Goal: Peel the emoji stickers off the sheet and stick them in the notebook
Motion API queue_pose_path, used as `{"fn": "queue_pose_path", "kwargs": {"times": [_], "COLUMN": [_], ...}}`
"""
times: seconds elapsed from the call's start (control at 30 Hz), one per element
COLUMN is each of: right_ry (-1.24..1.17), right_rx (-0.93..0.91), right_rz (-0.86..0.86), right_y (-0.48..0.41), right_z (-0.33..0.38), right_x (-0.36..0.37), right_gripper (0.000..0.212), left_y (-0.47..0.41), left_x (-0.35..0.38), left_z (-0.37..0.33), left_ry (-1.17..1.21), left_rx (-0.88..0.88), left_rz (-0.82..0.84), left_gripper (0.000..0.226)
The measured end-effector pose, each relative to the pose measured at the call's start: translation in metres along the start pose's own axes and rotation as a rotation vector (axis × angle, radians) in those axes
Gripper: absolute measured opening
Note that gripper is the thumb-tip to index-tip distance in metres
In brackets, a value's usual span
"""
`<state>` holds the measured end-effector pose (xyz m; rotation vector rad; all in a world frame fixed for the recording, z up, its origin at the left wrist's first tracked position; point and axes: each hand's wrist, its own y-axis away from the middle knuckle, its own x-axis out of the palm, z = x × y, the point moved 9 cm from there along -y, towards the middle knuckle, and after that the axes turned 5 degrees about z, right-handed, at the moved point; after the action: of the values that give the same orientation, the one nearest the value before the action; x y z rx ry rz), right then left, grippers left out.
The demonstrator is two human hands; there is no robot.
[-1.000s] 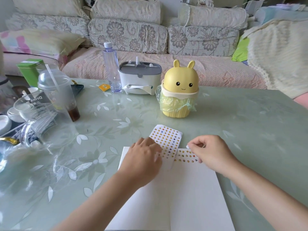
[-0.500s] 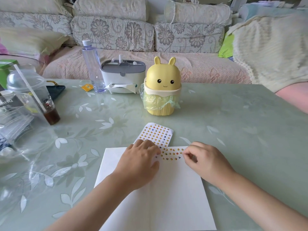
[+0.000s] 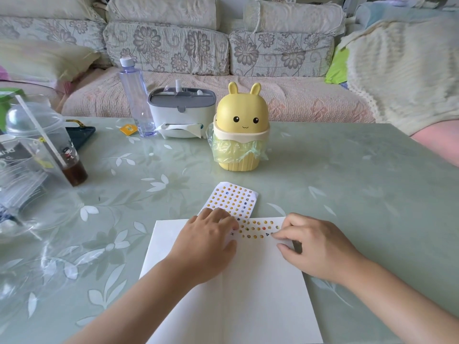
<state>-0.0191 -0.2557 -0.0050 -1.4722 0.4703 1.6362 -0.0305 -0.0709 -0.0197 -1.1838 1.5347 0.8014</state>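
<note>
An open white notebook point(image 3: 248, 294) lies on the table in front of me. The emoji sticker sheet point(image 3: 232, 197) lies at its top edge, its near end overlapping the page. My left hand point(image 3: 206, 244) rests palm down on that near end and on the page. A few rows of small stickers point(image 3: 258, 229) sit along the top of the page. My right hand point(image 3: 320, 247) touches the right end of those rows, index tip and thumb close together and the other fingers curled. Whether a sticker is between them is hidden.
A yellow bunny-shaped bin point(image 3: 242, 130) with a green bag stands behind the sheet. Further back are a grey-lidded tissue box point(image 3: 181, 112) and a clear bottle point(image 3: 135, 100). A plastic cup with a straw point(image 3: 47, 142) and clear packaging crowd the left side. A sofa runs behind the table.
My right hand moved from the sheet's edge down to the right end of the sticker rows on the page. My left hand stayed on the sheet. The view shifted slightly.
</note>
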Motion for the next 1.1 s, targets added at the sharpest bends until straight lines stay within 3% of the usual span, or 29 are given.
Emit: {"fn": "queue_pose_path", "kwargs": {"times": [0.17, 0.33, 0.53, 0.73, 0.8, 0.9, 0.97, 1.1], "right_ry": [0.102, 0.108, 0.069, -0.055, -0.064, -0.035, -0.032, -0.037], "right_rx": [-0.028, -0.044, -0.029, -0.057, -0.052, -0.054, -0.05, -0.048], "right_rz": [0.049, 0.01, -0.054, 0.14, 0.218, 0.219, 0.169, 0.002], "right_y": [0.006, 0.008, -0.007, -0.029, -0.034, -0.039, -0.042, -0.044], "right_z": [0.008, 0.007, 0.026, 0.061, 0.069, 0.076, 0.079, 0.082], "right_x": [0.008, -0.003, -0.015, 0.014, 0.025, 0.034, 0.034, 0.024], "right_gripper": [0.04, 0.024, 0.022, 0.039, 0.05, 0.057, 0.051, 0.016], "left_y": [0.001, 0.001, 0.0, 0.008, 0.012, 0.016, 0.017, 0.021], "left_x": [0.001, 0.001, -0.001, -0.012, -0.015, -0.008, -0.005, -0.011], "left_z": [0.0, 0.0, 0.002, 0.009, 0.019, 0.034, 0.037, 0.04], "left_ry": [0.006, 0.021, 0.047, 0.234, 0.104, 0.027, 0.061, 0.113], "left_rx": [-0.003, 0.0, 0.046, 0.076, 0.039, -0.026, -0.043, -0.084], "left_rz": [0.007, 0.018, 0.025, -0.043, -0.05, 0.066, 0.106, 0.036], "left_gripper": [0.031, 0.031, 0.041, 0.043, 0.05, 0.077, 0.081, 0.075]}}
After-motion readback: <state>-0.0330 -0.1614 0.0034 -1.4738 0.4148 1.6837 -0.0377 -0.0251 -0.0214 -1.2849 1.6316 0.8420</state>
